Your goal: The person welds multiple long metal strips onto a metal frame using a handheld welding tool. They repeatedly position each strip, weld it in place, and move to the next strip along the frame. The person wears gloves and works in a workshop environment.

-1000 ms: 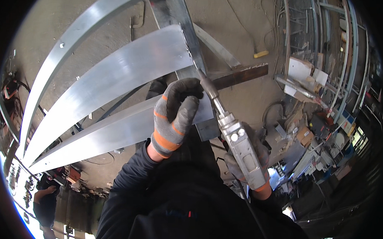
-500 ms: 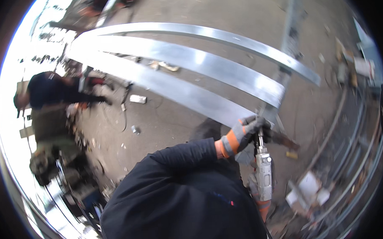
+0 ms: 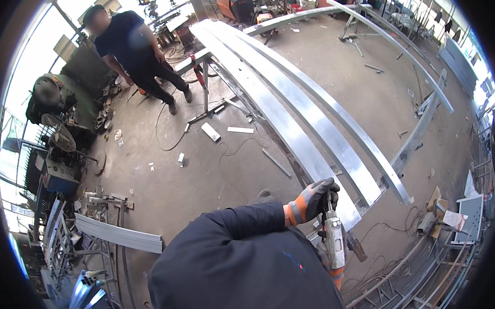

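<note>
My left hand (image 3: pixel 310 202), in a grey, black and orange glove, has its fingers closed round the narrow front end of a silver-bodied power drill (image 3: pixel 335 241). The drill points away from me, and my fingers hide its tip. My right hand (image 3: pixel 329 265), in a matching glove, is wrapped round the drill's body from below and is mostly hidden behind it. Just past the drill lies the near end of a long, shiny flat metal bar (image 3: pixel 304 144). Two more long bars, a middle one (image 3: pixel 325 124) and a narrower right one (image 3: pixel 361 131), run alongside it.
A person (image 3: pixel 132 52) in dark clothes stands at the far left, beside machinery (image 3: pixel 58 128). Offcuts (image 3: pixel 209 132) and a cable (image 3: pixel 159 130) lie on the floor. Metal lengths (image 3: pixel 117 235) rest at left; a grey perforated panel (image 3: pixel 468 217) stands at right.
The view has swung up and steadied, so more of the workshop shows. Both hands keep their hold on the drill, which sits slightly lower and further left in the picture.
</note>
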Available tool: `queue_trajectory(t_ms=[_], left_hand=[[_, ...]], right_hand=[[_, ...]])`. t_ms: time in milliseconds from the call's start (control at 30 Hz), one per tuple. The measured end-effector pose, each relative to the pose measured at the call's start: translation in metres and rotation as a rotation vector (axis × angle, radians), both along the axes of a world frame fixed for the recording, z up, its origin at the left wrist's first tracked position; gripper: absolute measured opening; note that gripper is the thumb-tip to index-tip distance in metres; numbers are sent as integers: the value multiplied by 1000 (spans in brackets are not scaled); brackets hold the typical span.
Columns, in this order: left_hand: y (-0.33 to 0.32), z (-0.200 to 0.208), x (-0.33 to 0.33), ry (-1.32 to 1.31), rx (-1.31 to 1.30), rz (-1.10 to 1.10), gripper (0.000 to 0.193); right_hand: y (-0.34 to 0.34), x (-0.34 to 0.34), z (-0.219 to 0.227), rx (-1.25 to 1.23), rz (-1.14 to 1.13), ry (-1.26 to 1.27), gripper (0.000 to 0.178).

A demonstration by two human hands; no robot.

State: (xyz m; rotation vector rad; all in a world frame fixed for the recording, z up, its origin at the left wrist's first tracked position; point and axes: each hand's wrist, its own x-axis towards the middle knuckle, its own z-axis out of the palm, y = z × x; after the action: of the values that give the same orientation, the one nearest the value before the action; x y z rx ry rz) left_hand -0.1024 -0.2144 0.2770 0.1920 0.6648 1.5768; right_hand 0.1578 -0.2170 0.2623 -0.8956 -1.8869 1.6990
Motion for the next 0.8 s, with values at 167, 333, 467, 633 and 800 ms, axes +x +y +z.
queue_trajectory(t_ms=[167,333,467,633,800], left_hand=[[-29,-6,-43,0,87,77,36],[-48,-33,-107,416,220,80,25],[-51,-34,-126,-278,244,-99,34],[-37,-10,-116,-299,245,-242,32],[-3,5,-65,-101,305,-421,47]], right_hand=[[-21,-50,1,153,46,165,89],[-62,-98,8,-968,-82,514,112],[-99,-123,23,-360,-43,300,95],[-123,-131,39,-487,-254,438,91],[-132,-99,43,-388,-573,332,83]])
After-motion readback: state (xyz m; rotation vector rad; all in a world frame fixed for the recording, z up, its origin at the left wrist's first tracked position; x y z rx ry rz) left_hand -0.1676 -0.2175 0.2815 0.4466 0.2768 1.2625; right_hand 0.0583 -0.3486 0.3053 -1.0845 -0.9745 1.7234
